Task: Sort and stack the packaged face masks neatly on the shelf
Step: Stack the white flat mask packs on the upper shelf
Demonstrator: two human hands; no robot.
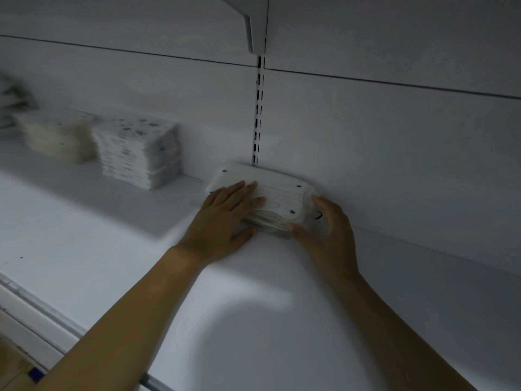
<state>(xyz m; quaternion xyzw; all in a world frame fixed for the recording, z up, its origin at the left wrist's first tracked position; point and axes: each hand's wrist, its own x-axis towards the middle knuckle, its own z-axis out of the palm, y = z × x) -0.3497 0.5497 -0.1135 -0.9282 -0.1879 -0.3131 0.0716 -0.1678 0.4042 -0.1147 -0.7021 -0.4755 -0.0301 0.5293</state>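
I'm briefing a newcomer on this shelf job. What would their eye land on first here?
First the two hands at centre: the left hand lies flat on a white stack of packaged masks, the right hand curls round its right end, against the back panel. Then, further left on the shelf, a speckled stack and a cream stack stand side by side.

light: dim, bluish-grey | shadow: cast on shelf beneath left hand | blur: mask stacks left of it smeared | edges: lines bowed
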